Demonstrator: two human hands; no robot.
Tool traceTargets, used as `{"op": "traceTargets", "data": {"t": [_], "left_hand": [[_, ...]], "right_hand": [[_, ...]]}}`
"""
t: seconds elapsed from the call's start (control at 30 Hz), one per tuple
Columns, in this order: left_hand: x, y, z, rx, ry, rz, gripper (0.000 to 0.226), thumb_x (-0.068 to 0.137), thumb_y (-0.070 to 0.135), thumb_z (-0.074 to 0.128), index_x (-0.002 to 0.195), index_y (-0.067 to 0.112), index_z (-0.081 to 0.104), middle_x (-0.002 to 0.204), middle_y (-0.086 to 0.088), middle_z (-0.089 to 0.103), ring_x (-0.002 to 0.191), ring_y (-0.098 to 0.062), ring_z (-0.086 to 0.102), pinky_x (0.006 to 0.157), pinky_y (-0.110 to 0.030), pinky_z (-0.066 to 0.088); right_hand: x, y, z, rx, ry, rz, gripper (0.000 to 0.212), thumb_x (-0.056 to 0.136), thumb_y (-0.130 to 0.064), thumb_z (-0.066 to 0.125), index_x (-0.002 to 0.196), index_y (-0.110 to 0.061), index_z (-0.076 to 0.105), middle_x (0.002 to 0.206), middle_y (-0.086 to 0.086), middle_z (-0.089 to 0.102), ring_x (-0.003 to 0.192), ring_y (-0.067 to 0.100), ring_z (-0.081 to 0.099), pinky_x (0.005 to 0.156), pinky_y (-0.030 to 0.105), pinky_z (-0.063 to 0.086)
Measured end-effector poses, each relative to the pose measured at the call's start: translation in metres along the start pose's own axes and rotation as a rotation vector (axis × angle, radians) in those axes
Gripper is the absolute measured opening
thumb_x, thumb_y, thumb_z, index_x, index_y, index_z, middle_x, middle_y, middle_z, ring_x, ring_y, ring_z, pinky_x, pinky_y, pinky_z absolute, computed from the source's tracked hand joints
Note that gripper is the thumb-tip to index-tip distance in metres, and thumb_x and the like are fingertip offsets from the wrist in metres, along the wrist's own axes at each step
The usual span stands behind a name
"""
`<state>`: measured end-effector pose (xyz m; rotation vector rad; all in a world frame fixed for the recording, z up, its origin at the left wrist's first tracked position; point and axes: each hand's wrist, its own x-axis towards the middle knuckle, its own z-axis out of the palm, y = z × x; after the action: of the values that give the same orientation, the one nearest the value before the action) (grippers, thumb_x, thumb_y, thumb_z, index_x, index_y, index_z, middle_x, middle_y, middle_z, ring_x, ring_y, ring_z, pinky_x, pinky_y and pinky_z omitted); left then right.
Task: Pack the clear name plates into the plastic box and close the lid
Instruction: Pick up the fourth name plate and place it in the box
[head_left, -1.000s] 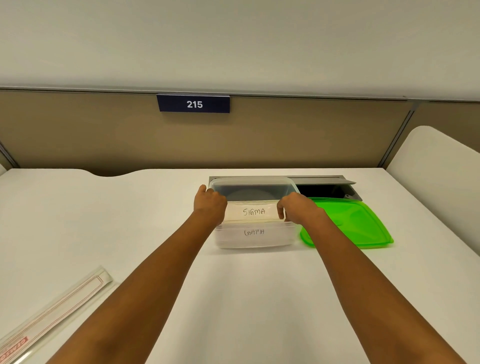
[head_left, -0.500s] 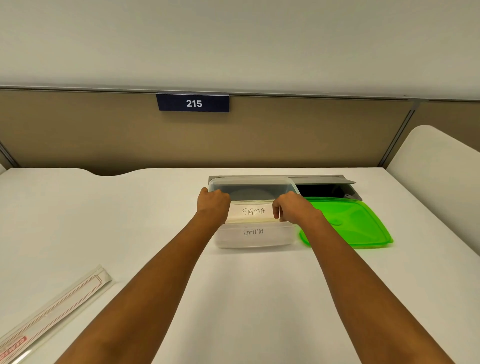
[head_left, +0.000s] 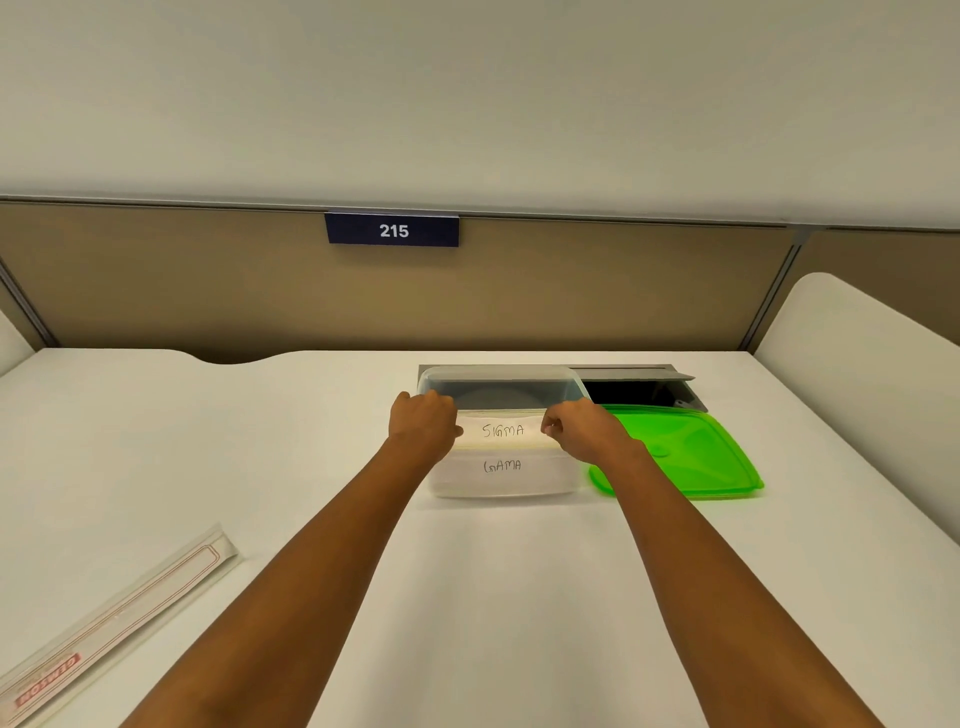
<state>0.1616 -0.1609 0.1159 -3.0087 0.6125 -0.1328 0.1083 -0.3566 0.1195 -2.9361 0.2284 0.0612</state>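
Observation:
A clear plastic box (head_left: 498, 376) stands on the white desk, its top uncovered. Both hands hold a clear name plate (head_left: 503, 431) marked "SIGMA" at the box's near rim: my left hand (head_left: 423, 423) pinches its left end, my right hand (head_left: 584, 428) its right end. Whether the plate rests on the rim or hangs just above it I cannot tell. Another name plate (head_left: 503, 466) marked "GAMA" shows through the box's front wall, inside. The green lid (head_left: 691, 452) lies flat on the desk right beside the box.
A grey cable hatch (head_left: 639, 382) with a dark opening sits in the desk behind the box and lid. A long flat paper-and-plastic sleeve (head_left: 119, 618) lies at the near left. A beige partition with a "215" sign (head_left: 392, 230) closes off the back.
My hands have slid slightly inward along the "SIGMA" plate, which has stayed at the box's near rim. The box and lid have not moved.

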Motion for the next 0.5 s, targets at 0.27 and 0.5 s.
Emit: {"op": "traceTargets", "data": {"t": [0.27, 0.5], "left_hand": [[-0.040, 0.000, -0.003, -0.135, 0.074, -0.006, 0.046, 0.099, 0.044, 0.035, 0.115, 0.014, 0.066, 0.113, -0.008, 0.070, 0.103, -0.027, 0.065, 0.085, -0.033, 0.047], [-0.079, -0.001, 0.007, -0.198, -0.027, -0.029, 0.055, 0.100, 0.048, 0.024, 0.139, 0.014, 0.044, 0.143, -0.007, 0.049, 0.131, -0.026, 0.046, 0.103, -0.038, 0.040]], "right_hand": [[-0.038, -0.002, 0.004, -0.079, 0.080, -0.015, 0.035, 0.101, -0.024, 0.034, 0.116, -0.012, 0.063, 0.118, 0.015, 0.065, 0.106, 0.036, 0.060, 0.085, 0.036, 0.048], [-0.063, -0.007, 0.010, -0.151, 0.084, -0.047, 0.041, 0.102, -0.031, 0.034, 0.137, -0.014, 0.047, 0.140, 0.007, 0.052, 0.127, 0.028, 0.050, 0.102, 0.038, 0.040]]}}
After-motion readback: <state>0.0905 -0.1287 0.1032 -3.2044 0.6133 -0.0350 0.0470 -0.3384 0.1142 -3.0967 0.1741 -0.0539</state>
